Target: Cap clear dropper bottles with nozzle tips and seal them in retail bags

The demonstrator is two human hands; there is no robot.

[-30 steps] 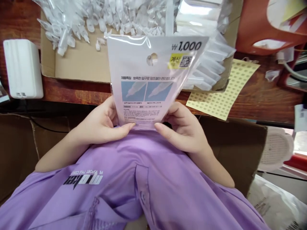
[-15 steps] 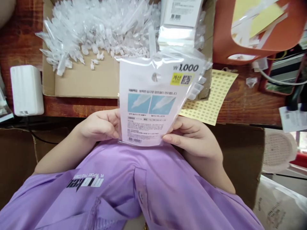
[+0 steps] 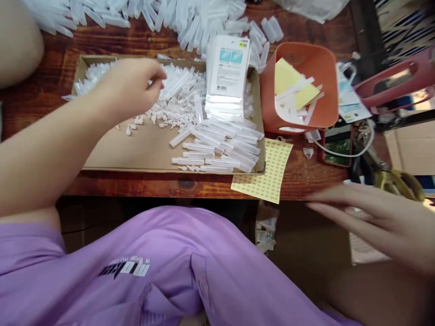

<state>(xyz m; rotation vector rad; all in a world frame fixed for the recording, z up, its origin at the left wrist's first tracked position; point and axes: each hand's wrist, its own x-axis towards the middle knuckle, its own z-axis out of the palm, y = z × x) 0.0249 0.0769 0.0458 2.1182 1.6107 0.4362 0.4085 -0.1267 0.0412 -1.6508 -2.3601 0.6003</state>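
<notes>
My left hand (image 3: 136,86) hangs over the shallow cardboard box (image 3: 125,151), above a pile of small translucent plastic pieces. Its fingers are loosely curled with a gap to the thumb, and I see nothing in them. In the box, clear plastic tubes (image 3: 220,140) lie at the front right, with small pointed tips (image 3: 173,118) behind them. A stack of printed cards (image 3: 228,68) rests at the box's right side. Out to the right, past the table edge, my right hand (image 3: 370,222) is blurred, its fingers stretched out and nothing visible in them.
An orange bin (image 3: 268,90) with paper strips stands right of the box. A yellow sticker sheet (image 3: 277,172) lies partly under the box corner. Farther right are a phone (image 3: 336,151), a white cable and scissors (image 3: 401,181). More tubes (image 3: 163,16) are heaped at the back.
The clear printed packet both hands held is out of them. My left hand has moved forward over the box, my right hand away to the right. The view has shifted, showing more of the table.
</notes>
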